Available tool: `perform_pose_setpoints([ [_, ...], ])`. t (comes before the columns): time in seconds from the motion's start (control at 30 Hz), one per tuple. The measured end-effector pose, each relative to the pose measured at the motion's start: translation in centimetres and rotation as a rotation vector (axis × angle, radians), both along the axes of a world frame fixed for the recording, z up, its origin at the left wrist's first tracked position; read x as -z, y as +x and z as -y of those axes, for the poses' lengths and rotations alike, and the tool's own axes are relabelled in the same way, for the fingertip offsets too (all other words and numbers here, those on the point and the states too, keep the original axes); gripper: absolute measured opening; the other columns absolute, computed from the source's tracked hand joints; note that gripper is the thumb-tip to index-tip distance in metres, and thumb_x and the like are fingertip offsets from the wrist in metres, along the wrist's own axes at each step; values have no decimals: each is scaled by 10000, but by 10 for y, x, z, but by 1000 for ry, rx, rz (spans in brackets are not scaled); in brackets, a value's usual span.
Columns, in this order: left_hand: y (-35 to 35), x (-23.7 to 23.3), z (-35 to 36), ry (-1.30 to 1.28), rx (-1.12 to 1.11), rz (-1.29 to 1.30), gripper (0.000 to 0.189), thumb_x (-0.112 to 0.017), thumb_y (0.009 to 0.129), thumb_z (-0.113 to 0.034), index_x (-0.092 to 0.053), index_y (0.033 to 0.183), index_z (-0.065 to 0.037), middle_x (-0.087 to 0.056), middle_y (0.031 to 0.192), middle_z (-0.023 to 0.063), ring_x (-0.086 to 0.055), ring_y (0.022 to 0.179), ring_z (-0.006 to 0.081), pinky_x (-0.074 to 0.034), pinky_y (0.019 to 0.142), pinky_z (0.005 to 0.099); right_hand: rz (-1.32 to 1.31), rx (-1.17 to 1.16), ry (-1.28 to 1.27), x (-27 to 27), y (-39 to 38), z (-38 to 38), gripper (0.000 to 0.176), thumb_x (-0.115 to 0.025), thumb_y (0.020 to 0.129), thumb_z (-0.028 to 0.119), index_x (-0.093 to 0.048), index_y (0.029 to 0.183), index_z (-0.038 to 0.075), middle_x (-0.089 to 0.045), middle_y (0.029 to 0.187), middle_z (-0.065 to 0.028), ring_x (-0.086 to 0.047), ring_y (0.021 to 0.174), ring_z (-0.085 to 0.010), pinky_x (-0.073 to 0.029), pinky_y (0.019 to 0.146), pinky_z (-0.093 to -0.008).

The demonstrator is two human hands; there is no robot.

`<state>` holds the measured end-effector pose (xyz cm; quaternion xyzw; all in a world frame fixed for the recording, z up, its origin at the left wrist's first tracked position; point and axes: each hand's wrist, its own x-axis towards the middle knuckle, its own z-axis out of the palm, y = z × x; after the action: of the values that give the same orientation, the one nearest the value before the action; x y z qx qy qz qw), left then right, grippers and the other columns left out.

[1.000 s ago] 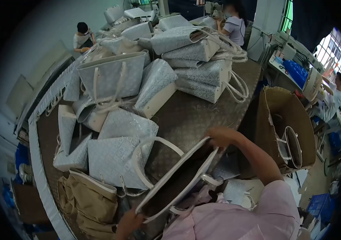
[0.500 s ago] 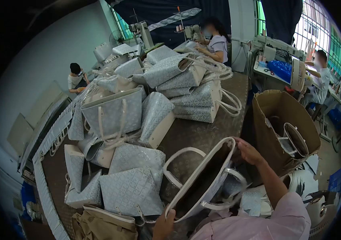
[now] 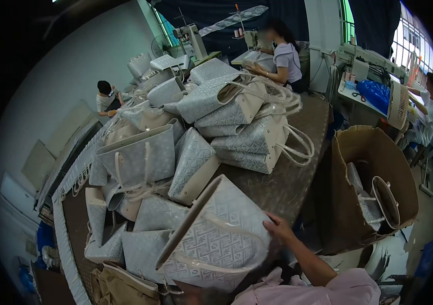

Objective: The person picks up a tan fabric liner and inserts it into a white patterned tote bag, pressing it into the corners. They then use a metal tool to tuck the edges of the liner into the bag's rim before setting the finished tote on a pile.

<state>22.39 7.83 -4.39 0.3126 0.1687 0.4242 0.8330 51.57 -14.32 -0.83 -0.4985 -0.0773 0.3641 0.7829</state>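
Observation:
I hold a pale grey patterned tote bag [image 3: 216, 239] with white handles, tilted up on the near edge of the dark table [image 3: 282, 188]. Its patterned side faces me. My right hand [image 3: 277, 227] grips the bag's right edge, with a pink sleeve behind it. The bag hides my left hand. More grey patterned bags [image 3: 155, 216] lie flat just left of the held bag.
A tall pile of the same bags [image 3: 242, 127] fills the table's far half. Tan bags [image 3: 120, 287] lie at the near left. An open cardboard box [image 3: 374, 152] with a bag inside [image 3: 385, 201] stands on the right. Other people [image 3: 282, 51] sit at sewing machines behind.
The bag has been turned from its open mouth facing me to its patterned side up. My right hand moved from the far rim to the right edge. My left hand went out of sight.

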Motion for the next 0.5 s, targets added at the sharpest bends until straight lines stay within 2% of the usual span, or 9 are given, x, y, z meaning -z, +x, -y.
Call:
perform_pose_setpoints([
  [0.07,29,-18,11,57,-14,13,707,-261,892,-625,-316,1387,-122,-374,1393,99,-400,1241,320,-295,1048,484,430,6,-111,-68,23,5,552,-682,806,209,-474,1273,2,-524,1238,-92,-478,1131,-171,-376,947,-291],
  [0.1,46,-29,13,90,-17,22,711,-260,892,-626,-311,1388,-120,-369,1395,100,-398,1242,320,-295,1048,484,551,21,-63,-96,39,2,592,-703,785,225,-465,1277,-1,-505,1260,-111,-463,1155,-185,-362,966,-304],
  [0.23,170,-165,-37,258,-22,57,725,-255,889,-633,-294,1392,-112,-347,1404,105,-391,1246,324,-295,1048,481,1108,217,222,-207,117,-45,653,-740,745,209,-442,1292,15,-455,1297,-151,-425,1214,-256,-316,1024,-348],
  [0.3,231,-253,-71,360,-25,100,733,-253,887,-636,-286,1395,-108,-336,1408,107,-387,1248,326,-295,1048,480,1317,381,437,-292,160,-81,635,-738,744,220,-456,1278,22,-491,1234,-145,-463,1155,-262,-358,982,-350],
  [0.4,290,-365,-110,516,-25,188,744,-249,885,-641,-273,1398,-102,-319,1415,110,-382,1251,329,-296,1049,478,1319,529,561,-404,202,-108,608,-716,773,290,-476,1276,47,-526,1148,-134,-513,1040,-234,-411,899,-334],
  [0.47,318,-422,-129,587,-35,219,752,-247,883,-644,-264,1400,-98,-309,1419,113,-378,1254,330,-296,1049,477,1239,586,658,-449,235,-124,605,-711,768,384,-524,1237,50,-546,1075,-144,-546,972,-226,-449,821,-331],
  [0.5,332,-449,-139,621,-42,226,756,-246,883,-646,-260,1402,-96,-303,1421,114,-377,1255,331,-296,1049,476,1233,585,667,-461,248,-127,605,-711,768,384,-524,1237,50,-546,1075,-144,-546,972,-226,-449,821,-331],
])
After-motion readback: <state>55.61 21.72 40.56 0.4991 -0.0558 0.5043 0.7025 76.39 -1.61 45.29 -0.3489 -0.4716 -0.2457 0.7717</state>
